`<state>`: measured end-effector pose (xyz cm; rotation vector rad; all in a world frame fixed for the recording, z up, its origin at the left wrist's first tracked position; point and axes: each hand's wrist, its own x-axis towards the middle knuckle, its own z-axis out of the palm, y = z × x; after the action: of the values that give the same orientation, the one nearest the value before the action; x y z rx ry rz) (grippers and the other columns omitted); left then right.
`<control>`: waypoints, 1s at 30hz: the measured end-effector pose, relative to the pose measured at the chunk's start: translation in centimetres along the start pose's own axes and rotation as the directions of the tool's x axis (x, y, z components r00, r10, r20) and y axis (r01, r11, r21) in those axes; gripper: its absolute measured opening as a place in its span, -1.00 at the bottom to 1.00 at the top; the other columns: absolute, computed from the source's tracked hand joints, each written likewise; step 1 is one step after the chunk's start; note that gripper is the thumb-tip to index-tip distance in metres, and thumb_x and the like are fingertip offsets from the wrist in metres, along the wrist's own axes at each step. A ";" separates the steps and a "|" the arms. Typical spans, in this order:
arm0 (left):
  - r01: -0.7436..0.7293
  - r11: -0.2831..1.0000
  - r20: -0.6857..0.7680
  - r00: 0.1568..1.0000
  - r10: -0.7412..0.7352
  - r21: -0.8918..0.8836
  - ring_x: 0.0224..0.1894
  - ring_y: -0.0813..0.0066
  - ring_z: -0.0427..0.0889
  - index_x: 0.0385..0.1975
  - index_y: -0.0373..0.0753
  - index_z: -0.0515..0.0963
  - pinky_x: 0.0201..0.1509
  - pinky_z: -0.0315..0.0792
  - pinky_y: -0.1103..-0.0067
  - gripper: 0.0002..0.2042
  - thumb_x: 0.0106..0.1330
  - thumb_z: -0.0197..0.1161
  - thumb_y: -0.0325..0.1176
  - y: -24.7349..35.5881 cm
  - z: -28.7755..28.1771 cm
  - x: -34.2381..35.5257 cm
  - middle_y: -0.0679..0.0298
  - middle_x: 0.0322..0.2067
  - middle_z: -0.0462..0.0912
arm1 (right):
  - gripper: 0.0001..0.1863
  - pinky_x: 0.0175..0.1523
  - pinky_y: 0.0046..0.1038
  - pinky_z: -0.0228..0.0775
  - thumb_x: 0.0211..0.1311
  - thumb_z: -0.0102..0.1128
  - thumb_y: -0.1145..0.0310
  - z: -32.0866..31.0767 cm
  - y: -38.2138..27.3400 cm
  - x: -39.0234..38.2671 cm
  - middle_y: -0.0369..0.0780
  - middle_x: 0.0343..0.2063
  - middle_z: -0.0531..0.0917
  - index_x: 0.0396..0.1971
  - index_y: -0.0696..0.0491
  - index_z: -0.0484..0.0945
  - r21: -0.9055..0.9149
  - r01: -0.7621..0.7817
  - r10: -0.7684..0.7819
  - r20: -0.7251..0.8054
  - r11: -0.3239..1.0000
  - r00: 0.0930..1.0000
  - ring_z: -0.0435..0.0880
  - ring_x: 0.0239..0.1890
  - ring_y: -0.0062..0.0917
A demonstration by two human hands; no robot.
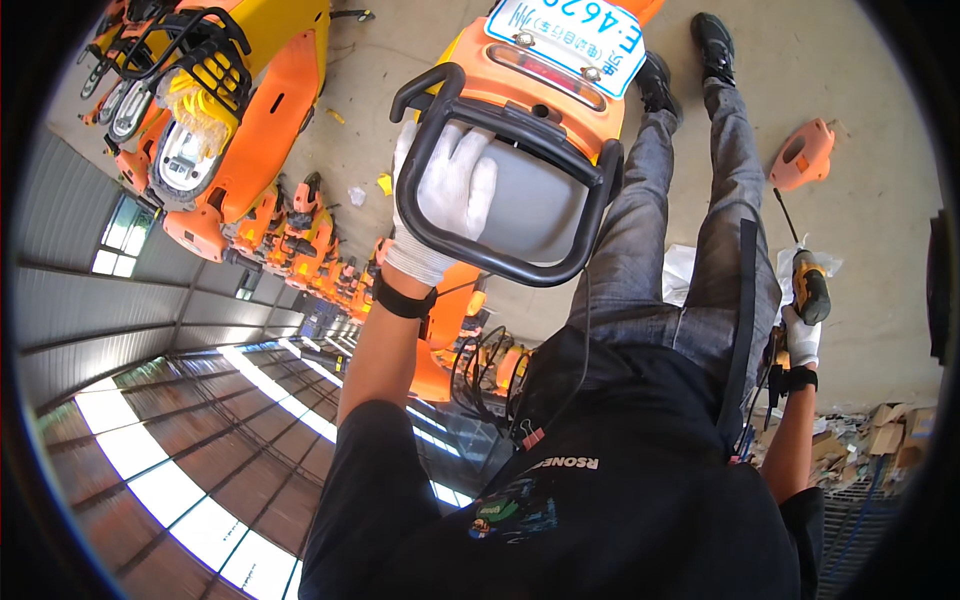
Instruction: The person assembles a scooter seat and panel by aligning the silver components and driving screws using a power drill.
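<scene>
An orange electric scooter (560, 95) stands in front of me, with a black tube grab rail (530, 270) looping around its grey seat (535, 200). My left hand (455, 185), in a white glove, lies on the seat inside the loop, fingers stretched out and slightly apart; part of the rail crosses in front of it. Off to the right, my gloved right hand (802, 338) is closed round a yellow-and-black cordless drill (808, 290). A long thin bit extends from the drill toward an orange plastic cover (803, 155) on the floor.
More orange scooters (265, 130) crowd the left, with a long row behind. A white-and-blue plate (570, 35) is fixed to the near scooter. Clear plastic wrap (680, 270) lies by my legs. Cardboard scraps (885, 430) are piled at the lower right. Coiled black cables (485, 375) hang beside my waist.
</scene>
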<state>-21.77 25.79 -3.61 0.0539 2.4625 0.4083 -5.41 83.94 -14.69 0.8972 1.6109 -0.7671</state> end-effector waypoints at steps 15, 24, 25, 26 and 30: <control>-0.123 0.976 -0.022 0.991 0.129 0.179 0.01 0.07 0.50 -0.09 -0.26 0.54 0.24 0.28 0.21 -0.72 0.23 0.17 -0.34 1.9 0.9 0.6 0.08 -0.13 0.57 | -0.72 -0.26 -0.43 0.38 0.02 0.22 0.40 -0.3 -1.1 -0.8 -0.28 -0.46 0.53 -0.23 0.17 0.51 -0.060 0.026 -0.026 0.004 0.998 1.000 0.49 -0.41 -0.54; -0.099 0.976 0.007 0.995 0.100 0.194 -0.09 0.13 0.52 -0.14 -0.21 0.56 0.14 0.31 0.21 -0.70 0.16 0.23 -0.26 1.5 1.3 -0.1 0.13 -0.21 0.58 | -0.70 -0.24 -0.42 0.39 0.01 0.22 0.37 -2.5 -0.8 -0.1 -0.26 -0.44 0.53 -0.23 0.17 0.49 -0.158 0.119 -0.128 -0.050 0.980 0.990 0.49 -0.39 -0.51; -0.101 0.976 0.005 0.995 0.102 0.192 -0.09 0.13 0.52 -0.14 -0.21 0.56 0.14 0.31 0.21 -0.70 0.16 0.23 -0.26 1.5 1.5 0.0 0.13 -0.21 0.58 | -0.70 -0.24 -0.42 0.39 0.01 0.22 0.37 -2.8 -0.4 -0.1 -0.26 -0.44 0.53 -0.24 0.17 0.49 -0.173 0.139 -0.151 -0.059 0.975 0.987 0.49 -0.39 -0.50; -0.096 0.974 -0.004 0.995 0.099 0.204 -0.08 0.13 0.52 -0.15 -0.22 0.56 0.13 0.31 0.22 -0.71 0.16 0.23 -0.26 1.4 1.6 0.3 0.13 -0.20 0.58 | -0.70 -0.24 -0.42 0.39 0.01 0.22 0.37 -3.0 -0.1 0.0 -0.26 -0.44 0.53 -0.24 0.17 0.49 -0.174 0.138 -0.151 -0.062 0.975 0.987 0.49 -0.39 -0.50; -0.094 0.975 -0.036 0.994 0.103 0.202 -0.08 0.14 0.53 -0.19 -0.22 0.57 0.10 0.33 0.24 -0.74 0.18 0.23 -0.25 1.7 1.3 0.3 0.15 -0.21 0.60 | -0.69 -0.22 -0.42 0.40 0.01 0.22 0.38 -3.3 -0.1 -0.3 -0.25 -0.43 0.54 -0.23 0.17 0.49 -0.165 0.085 -0.093 -0.038 0.983 0.995 0.49 -0.39 -0.49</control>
<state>-21.34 27.79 -4.30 0.2542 2.5457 0.2037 -7.09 86.59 -13.74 0.7336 1.7367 -0.6693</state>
